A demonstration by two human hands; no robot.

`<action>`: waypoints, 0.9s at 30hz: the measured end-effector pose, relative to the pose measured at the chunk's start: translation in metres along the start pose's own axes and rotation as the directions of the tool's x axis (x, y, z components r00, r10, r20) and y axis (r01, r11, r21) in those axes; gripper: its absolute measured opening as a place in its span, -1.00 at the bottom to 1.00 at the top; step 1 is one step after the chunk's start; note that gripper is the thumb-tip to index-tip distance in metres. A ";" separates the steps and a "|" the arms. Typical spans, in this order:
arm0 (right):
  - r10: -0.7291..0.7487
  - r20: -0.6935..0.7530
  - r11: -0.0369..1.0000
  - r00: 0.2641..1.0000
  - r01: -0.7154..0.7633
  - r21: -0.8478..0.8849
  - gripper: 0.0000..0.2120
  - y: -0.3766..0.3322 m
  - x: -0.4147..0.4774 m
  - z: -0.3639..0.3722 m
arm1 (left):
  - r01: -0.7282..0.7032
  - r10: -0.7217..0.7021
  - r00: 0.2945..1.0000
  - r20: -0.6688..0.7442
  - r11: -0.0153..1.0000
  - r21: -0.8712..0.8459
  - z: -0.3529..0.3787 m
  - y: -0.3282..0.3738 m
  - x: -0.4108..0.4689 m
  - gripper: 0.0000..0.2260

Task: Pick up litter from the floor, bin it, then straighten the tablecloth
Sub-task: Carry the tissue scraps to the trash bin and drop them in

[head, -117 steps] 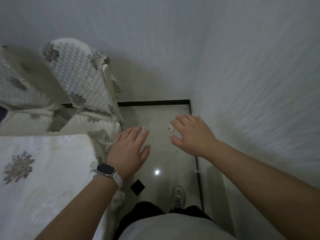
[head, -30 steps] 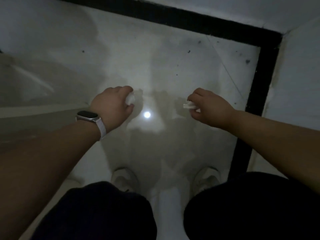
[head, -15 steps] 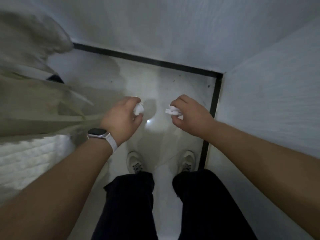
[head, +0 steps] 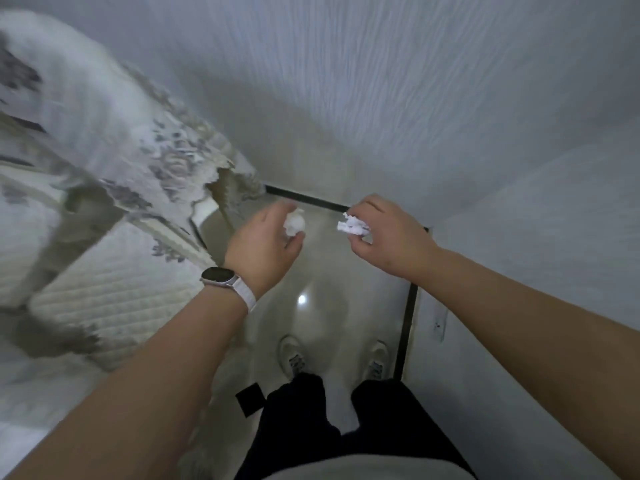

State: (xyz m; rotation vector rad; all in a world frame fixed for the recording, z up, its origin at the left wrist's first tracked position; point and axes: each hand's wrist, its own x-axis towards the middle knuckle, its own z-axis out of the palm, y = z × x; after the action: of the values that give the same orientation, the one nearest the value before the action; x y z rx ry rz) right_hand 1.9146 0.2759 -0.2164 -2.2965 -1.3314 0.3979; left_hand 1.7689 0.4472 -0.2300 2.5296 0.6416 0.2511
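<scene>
My left hand, with a watch on the wrist, holds a crumpled white paper ball in its curled fingers. My right hand pinches a second crumpled white scrap. Both hands are raised side by side above the glossy pale floor, well off the ground. The white quilted tablecloth with grey flower prints lies at the left, blurred. No bin is in view.
A chair with a floral quilted cover stands at the upper left by the table. White walls close the corner ahead and to the right, with a black skirting strip. My shoes stand on the floor below.
I have gone from crouching at the floor to standing, with both hands lifted and each still holding its paper scrap. The view has tilted up, bringing the chair and tablecloth in at the left.
</scene>
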 end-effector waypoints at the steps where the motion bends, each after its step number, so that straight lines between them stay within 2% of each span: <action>1: -0.010 -0.023 1.000 1.000 0.010 -0.015 -0.77 -0.014 0.002 -0.011 | -0.029 0.030 0.999 -0.024 1.000 0.006 -0.016 0.005 -0.001 -0.65; 7: -0.096 -0.130 0.994 0.987 0.087 -0.071 -0.82 -0.093 0.014 -0.058 | -0.190 0.192 0.973 -0.127 0.981 0.033 -0.101 0.029 -0.015 -0.68; 11: -0.147 -0.170 0.988 0.974 0.139 -0.060 -0.85 -0.130 0.021 -0.076 | -0.206 0.222 0.955 -0.198 0.974 0.099 -0.144 0.030 -0.029 -0.69; 21: -0.350 -0.095 0.937 0.932 0.348 -0.035 -0.75 -0.189 0.056 -0.087 | 0.077 -0.030 0.941 -0.336 0.989 0.126 -0.195 -0.001 -0.062 -0.66; 25: -0.503 -0.047 0.864 0.863 0.504 0.016 -0.74 -0.208 0.084 -0.086 | 0.232 -0.156 0.900 -0.406 0.962 0.145 -0.213 -0.004 -0.072 -0.67; 27: -0.570 -0.009 0.820 0.822 0.569 0.067 -0.74 -0.220 0.098 -0.086 | 0.332 -0.241 0.858 -0.454 0.934 0.132 -0.223 -0.001 -0.081 -0.67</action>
State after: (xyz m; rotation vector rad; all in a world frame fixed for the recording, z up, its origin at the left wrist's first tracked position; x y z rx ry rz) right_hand 1.8399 0.4357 -0.0314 -1.7183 -1.8889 0.2435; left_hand 1.6319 0.5056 -0.0450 2.5376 1.2685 0.6800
